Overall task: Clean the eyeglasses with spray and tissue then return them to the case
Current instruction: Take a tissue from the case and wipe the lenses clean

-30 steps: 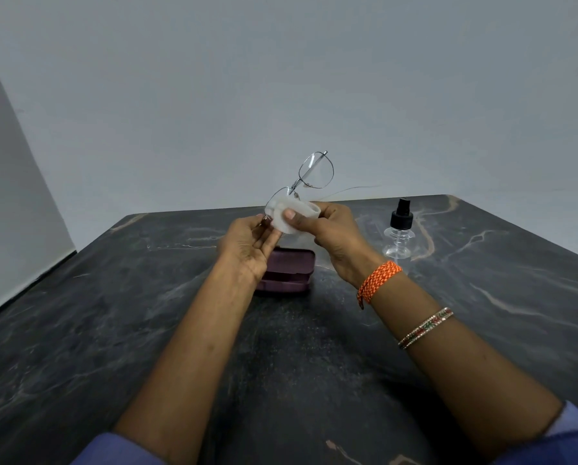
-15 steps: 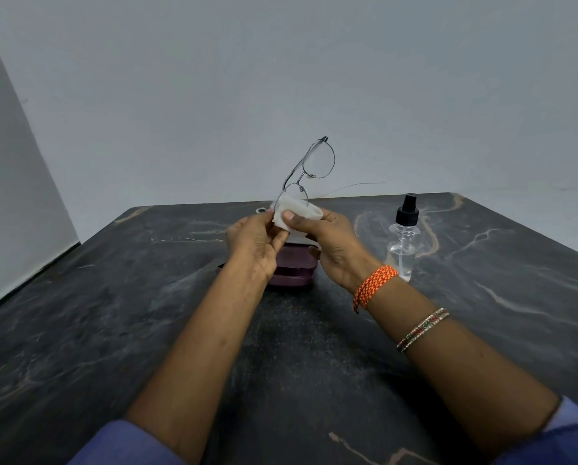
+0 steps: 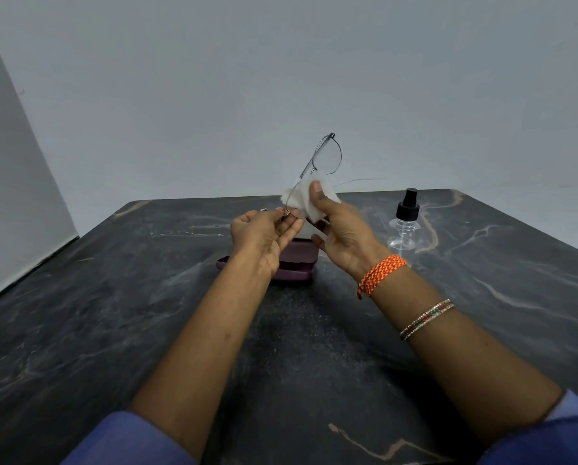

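Fingers of left hand (image 3: 259, 234) pinch thin-wire eyeglasses (image 3: 324, 159); right hand (image 3: 341, 229) pinches white tissue (image 3: 306, 199).

The eyeglasses (image 3: 326, 155) have a thin dark wire frame, metal by the look of it, with clear lenses. The tissue (image 3: 306, 199) is soft white matt paper. The spray bottle (image 3: 402, 226), toward the table's far right corner, is clear glossy plastic under a black cap. The case (image 3: 296, 260) looks matt maroon. The table (image 3: 113, 313) is dark veined stone, faintly sheened.
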